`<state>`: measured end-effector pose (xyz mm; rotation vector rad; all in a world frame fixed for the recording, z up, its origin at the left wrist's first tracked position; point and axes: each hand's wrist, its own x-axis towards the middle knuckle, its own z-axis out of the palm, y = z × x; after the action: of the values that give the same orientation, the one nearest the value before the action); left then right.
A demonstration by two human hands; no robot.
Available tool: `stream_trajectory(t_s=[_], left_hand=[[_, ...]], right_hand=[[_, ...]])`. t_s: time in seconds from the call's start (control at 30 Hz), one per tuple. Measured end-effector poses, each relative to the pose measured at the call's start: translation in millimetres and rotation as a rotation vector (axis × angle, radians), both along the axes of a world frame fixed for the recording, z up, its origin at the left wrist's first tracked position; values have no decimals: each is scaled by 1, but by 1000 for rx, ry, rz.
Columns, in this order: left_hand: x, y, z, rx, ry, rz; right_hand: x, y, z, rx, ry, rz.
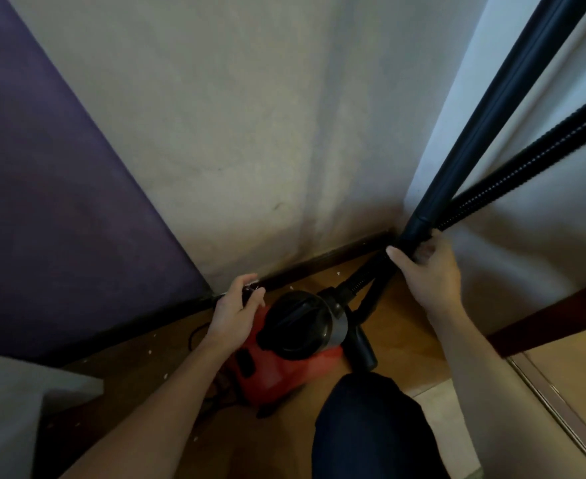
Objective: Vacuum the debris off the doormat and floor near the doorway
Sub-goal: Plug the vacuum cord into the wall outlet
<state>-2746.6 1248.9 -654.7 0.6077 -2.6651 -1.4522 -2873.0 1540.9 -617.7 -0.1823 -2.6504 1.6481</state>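
Evidently readying the machine, the right hand (423, 267) wraps round the black tube (495, 115) to steady it, while the left hand (236, 305) pinches a small object (250, 289), too blurred to name, just left of the red vacuum cleaner (284, 364) on the crumb-strewn floor (402, 312).

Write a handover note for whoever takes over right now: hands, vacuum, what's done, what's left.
Left hand: fingers curled on a small dark item by the baseboard; cannot tell what.
Right hand: grips the black wand.
Red vacuum stands on the wooden floor in the corner, hose running to it.
Done: nothing visibly; white specks lie on the floor.
Left: vacuum floor and doormat; doormat not in view.
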Motion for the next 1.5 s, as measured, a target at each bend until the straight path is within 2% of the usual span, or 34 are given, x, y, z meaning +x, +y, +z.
stream_trajectory(t_s=[0.1, 0.17, 0.27, 0.47, 0.6, 0.7, 0.83, 0.93, 1.23, 1.5], left_hand=[[16, -19, 17, 16, -1, 11], [27, -31, 29, 7, -20, 39], [40, -44, 46, -34, 1, 109], [65, -69, 82, 79, 118, 116], [80, -99, 107, 75, 211, 148], [91, -118, 133, -50, 295, 173], [104, -150, 188, -267, 466, 336], [118, -181, 222, -321, 540, 429], [112, -205, 254, -479, 562, 546], [80, -221, 278, -533, 469, 543]], right_hand=[[33, -5, -11, 105, -141, -109], [57, -20, -18, 107, -185, -102], [81, -54, -19, 122, -121, 82], [80, -126, 19, 151, 58, 418], [68, -180, 61, 121, 271, 568], [57, -219, 94, 110, 492, 655], [43, -253, 139, 122, 741, 752], [36, -269, 166, 141, 864, 769], [25, -328, 228, 88, 1254, 821], [5, -382, 277, 345, 1598, 788]])
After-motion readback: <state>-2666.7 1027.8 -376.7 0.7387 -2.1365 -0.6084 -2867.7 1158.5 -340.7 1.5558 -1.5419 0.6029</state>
